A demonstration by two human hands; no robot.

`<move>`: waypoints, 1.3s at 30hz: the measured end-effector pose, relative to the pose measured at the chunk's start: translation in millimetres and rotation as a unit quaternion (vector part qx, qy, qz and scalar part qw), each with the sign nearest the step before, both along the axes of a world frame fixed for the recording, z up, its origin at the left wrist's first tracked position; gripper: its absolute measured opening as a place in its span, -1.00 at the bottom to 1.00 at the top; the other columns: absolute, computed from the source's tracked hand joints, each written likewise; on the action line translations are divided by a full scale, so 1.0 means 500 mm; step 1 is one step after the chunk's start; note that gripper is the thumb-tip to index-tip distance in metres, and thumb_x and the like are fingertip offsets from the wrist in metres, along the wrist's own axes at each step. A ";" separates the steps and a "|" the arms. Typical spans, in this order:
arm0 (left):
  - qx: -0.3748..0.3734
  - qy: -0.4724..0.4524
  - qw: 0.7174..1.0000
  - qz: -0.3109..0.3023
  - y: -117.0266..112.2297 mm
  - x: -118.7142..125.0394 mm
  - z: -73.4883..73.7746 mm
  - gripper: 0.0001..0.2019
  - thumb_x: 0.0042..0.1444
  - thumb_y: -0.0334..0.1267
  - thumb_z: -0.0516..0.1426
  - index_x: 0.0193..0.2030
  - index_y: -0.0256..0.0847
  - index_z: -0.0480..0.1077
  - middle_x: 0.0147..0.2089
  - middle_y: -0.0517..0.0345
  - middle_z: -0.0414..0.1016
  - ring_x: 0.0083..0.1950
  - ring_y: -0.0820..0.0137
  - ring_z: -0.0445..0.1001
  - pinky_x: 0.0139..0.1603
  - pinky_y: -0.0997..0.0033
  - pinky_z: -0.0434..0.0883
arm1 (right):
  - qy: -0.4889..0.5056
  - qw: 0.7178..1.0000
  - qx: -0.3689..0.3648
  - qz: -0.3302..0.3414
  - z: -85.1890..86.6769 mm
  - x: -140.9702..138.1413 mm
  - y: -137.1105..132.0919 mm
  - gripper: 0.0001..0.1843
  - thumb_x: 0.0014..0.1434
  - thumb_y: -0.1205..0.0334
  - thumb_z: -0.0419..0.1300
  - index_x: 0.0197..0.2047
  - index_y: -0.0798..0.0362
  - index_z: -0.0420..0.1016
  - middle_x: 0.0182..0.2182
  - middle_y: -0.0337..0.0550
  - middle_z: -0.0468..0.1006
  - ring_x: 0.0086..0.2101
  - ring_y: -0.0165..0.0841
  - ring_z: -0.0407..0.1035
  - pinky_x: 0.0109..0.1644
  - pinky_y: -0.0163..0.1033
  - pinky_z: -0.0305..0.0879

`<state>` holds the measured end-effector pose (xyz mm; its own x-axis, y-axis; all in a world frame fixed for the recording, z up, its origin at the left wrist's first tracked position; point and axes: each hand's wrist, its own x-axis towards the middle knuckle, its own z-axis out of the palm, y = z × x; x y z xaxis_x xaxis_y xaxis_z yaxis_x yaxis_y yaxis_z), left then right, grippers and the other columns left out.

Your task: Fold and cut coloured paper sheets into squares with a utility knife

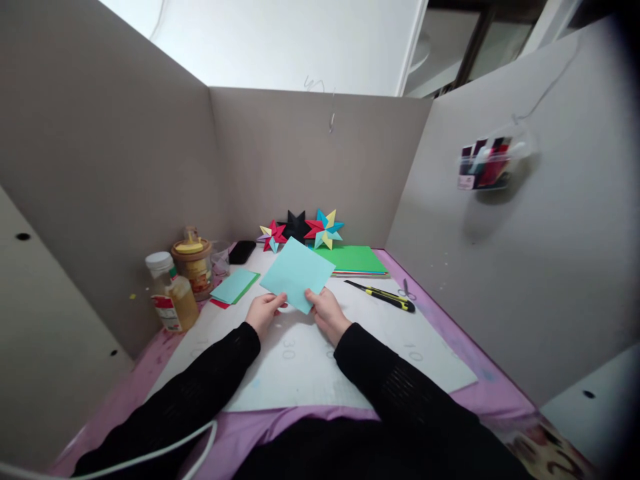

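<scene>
Grey partition panels [320, 153] boxed in the table, which had a pink cloth [463, 340] on it and a white mat [300, 393] with pencilled numbers on top. Light-blue sheet [299, 270] was in both hands over the mat, turned like a diamond with one corner toward the person. Left hand [264, 315] at the lower-left edge, right hand [327, 312] at the lower-right edge. Fingers on both sides pinched it: thumbs on top, other fingers mostly hidden underneath.

Progress, my read: early on this sheet. It looked flat and whole, no fold or cut I could make out; faint creases wouldn't show at this resolution. Finished pieces: folded paper stars [327, 230] stood in a row by the back panel, multicoloured ones either side of a black one. Unworked stock: small paper stack [234, 287] on the left, light blue on top, and a thicker green-topped stack [353, 258] behind on the right, both flat.

Tools idle: black-and-yellow cutter [390, 298] and small scissors [407, 291] lay on the right, neither touched. Phone [243, 252], glue-coloured bottle [177, 303] and lidded jar [195, 270] sat on the left, well apart from the right hand
</scene>
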<state>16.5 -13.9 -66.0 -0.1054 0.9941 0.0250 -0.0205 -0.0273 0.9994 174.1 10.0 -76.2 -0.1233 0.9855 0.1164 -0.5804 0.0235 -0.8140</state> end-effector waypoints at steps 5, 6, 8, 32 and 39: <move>0.027 -0.099 0.991 0.090 0.017 -0.025 0.011 -0.67 -0.31 -0.05 0.32 -0.56 -0.28 0.40 -0.53 0.19 0.36 -0.47 0.50 0.29 -0.52 0.55 0.15 | -0.005 1.000 -0.005 -0.020 -0.006 0.004 0.009 -0.58 -0.17 0.25 0.32 -0.18 0.07 0.39 -0.21 -0.07 0.57 -0.24 -0.22 0.45 -0.11 -0.10 0.37; 0.030 -0.124 0.986 0.103 0.019 -0.029 0.013 -0.67 -0.34 -0.08 0.33 -0.55 -0.29 0.40 -0.52 0.20 0.35 -0.47 0.52 0.28 -0.52 0.56 0.13 | -0.007 1.000 -0.002 -0.021 -0.007 0.004 0.009 -0.59 -0.17 0.26 0.31 -0.18 0.07 0.39 -0.21 -0.07 0.57 -0.23 -0.22 0.45 -0.11 -0.09 0.36; 0.029 -0.167 0.978 0.125 0.025 -0.038 0.017 -0.66 -0.39 -0.11 0.35 -0.50 -0.30 0.42 -0.49 0.21 0.36 -0.47 0.54 0.26 -0.53 0.57 0.11 | -0.015 1.000 0.006 -0.021 -0.010 0.004 0.011 -0.60 -0.15 0.26 0.30 -0.17 0.07 0.39 -0.20 -0.07 0.56 -0.23 -0.22 0.45 -0.10 -0.08 0.36; 0.061 -0.017 0.993 -0.102 0.014 -0.032 0.007 -0.57 -0.26 -0.24 0.31 -0.18 -0.33 0.44 -0.19 -0.07 0.53 -0.17 0.20 0.47 -0.10 0.24 0.36 | -0.174 0.979 0.102 -0.013 -0.018 0.048 0.033 -0.62 -0.21 0.34 0.26 -0.21 0.11 0.45 -0.30 -0.16 0.56 -0.34 -0.35 0.37 -0.17 -0.24 0.27; 0.068 0.013 0.996 -0.062 0.013 -0.019 0.003 -0.57 -0.24 -0.22 0.30 -0.16 -0.30 0.45 -0.10 -0.09 0.51 -0.09 0.16 0.44 -0.04 0.24 0.34 | -0.195 0.976 0.097 -0.015 -0.022 0.044 0.032 -0.62 -0.19 0.37 0.22 -0.20 0.13 0.45 -0.29 -0.16 0.55 -0.33 -0.36 0.36 -0.16 -0.24 0.26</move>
